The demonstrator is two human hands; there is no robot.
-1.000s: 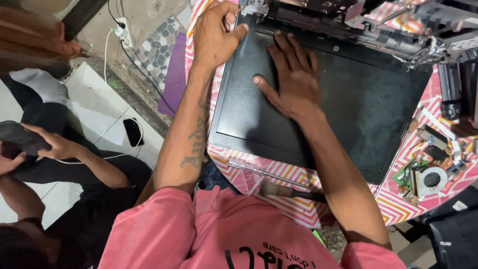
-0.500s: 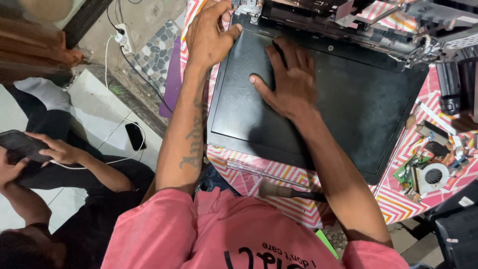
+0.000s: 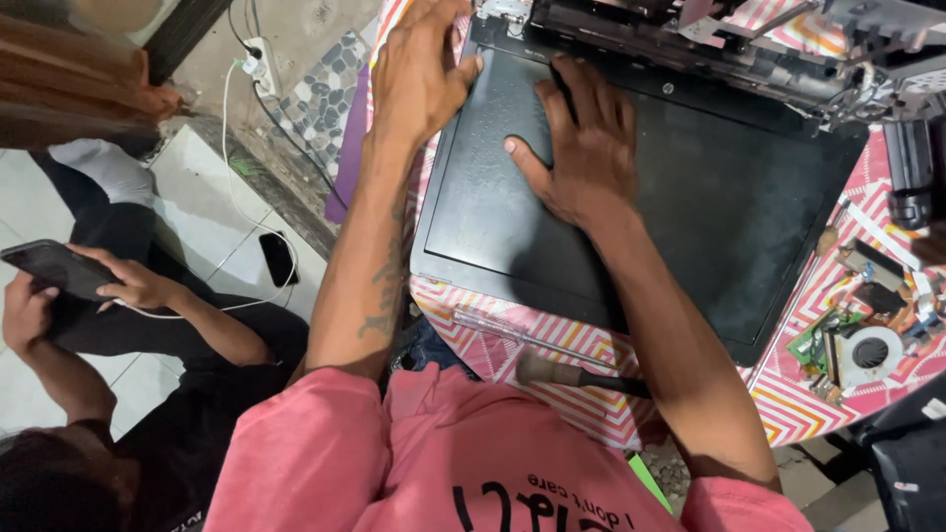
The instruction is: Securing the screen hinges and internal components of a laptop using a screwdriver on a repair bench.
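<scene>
White floor tiles [image 3: 187, 187] fill the left of the view, giving way to a strip of grey pebbled flooring [image 3: 320, 103] along a rough wall. On the far left a second person sits on the floor, holding a dark phone [image 3: 54, 268] in both hands, with a white cable [image 3: 232, 158] running from it up to a white power strip [image 3: 258, 54] by the wall. Another dark phone [image 3: 279, 258] lies flat on the tiles beside them.

Right of that stands a table under a cloth with pink and white zigzags [image 3: 552, 350]. The person's left hand [image 3: 419, 74] reaches to the far left corner of a black laptop panel [image 3: 739, 227], fingers curled over its top edge; whether they pinch anything there, I cannot tell. The right hand [image 3: 581, 153] lies open and flat on the panel, fingers spread and pointing away, thumb out to the left. The panel lies flat on the cloth and takes up most of the table, its top edge touching a stripped laptop base [image 3: 690, 39] at the back.

Just beside the panel's near edge lie a clear-handled screwdriver [image 3: 522, 335] and a small brush [image 3: 572, 374]. Further right, near the table's corner, sit a round cooling fan [image 3: 867, 355] and loose small parts [image 3: 877, 281].
</scene>
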